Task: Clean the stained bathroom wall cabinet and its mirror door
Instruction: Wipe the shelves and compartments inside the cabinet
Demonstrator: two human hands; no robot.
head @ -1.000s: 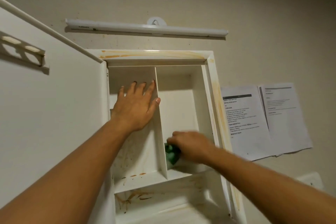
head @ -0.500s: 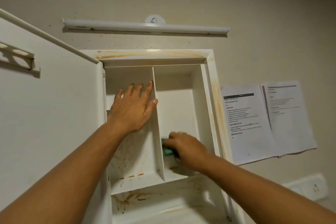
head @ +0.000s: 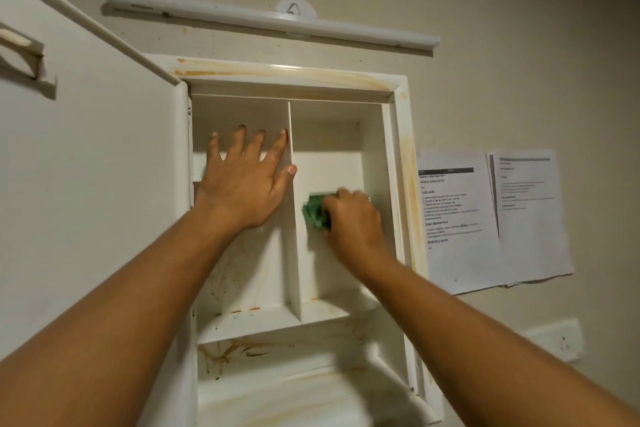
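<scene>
The wall cabinet (head: 398, 184) hangs open, orange stains along its frame. Her left hand (head: 242, 184) lies flat, fingers spread, in the upper left compartment; the right hand (head: 353, 218) grips a green cloth (head: 315, 213) against the right compartment's back.

The white shelf (head: 249, 322) carries a few orange spots (head: 244, 311) on its left half. An upright divider (head: 295, 253) stands on it, splitting it into two compartments.

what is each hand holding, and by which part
Green scrubber: the right hand has its grip on the right side. Left hand holds nothing, spread flat inside the cabinet.
</scene>
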